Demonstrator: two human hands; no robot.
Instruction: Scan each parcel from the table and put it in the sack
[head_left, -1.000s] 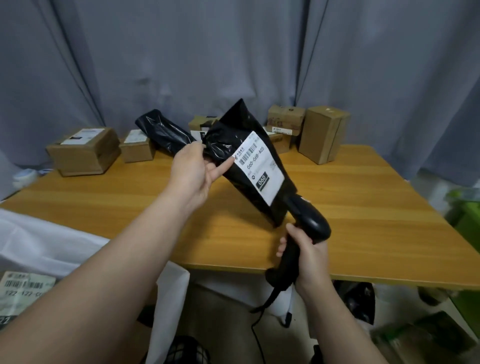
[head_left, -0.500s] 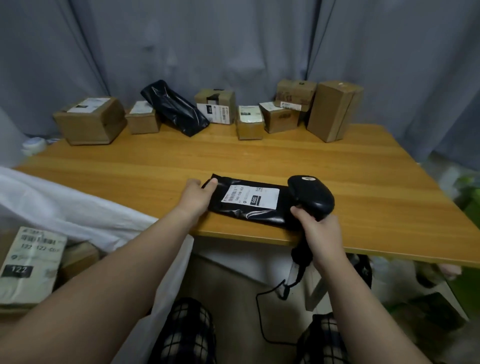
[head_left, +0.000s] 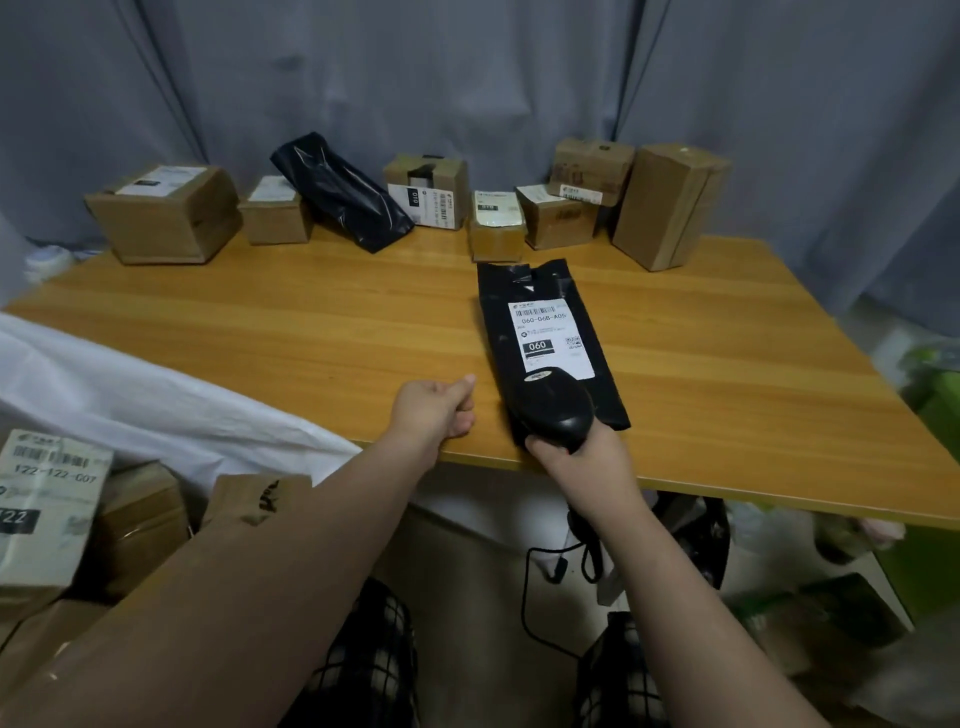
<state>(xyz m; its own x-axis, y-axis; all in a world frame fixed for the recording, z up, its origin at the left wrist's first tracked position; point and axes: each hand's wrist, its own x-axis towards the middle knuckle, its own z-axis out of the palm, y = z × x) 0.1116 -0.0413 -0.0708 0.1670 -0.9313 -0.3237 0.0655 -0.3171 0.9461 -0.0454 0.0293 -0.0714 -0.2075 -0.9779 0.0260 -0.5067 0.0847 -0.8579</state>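
We judge the black plastic mailer (head_left: 545, 286) limp and slippery: pinch an edge. Left hand (head_left: 434, 408) fingers curled, empty; right hand (head_left: 576, 457) grips the black handheld scanner (head_left: 558, 413).

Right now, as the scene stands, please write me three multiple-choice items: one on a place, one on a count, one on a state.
1. Where does the parcel labelled 060 lie?
A. on the floor
B. flat on the table
C. in the person's lap

2. How many parcels in black plastic are on the table?
A. one
B. four
C. two

3. What does the right hand do?
A. grips the scanner
B. hangs empty
C. holds a pen

Answers: B, it lies label-up on the wood near the front edge; C, that one plus another black parcel at the back; A, its fingers curl round the scanner, whose head is over the parcel.
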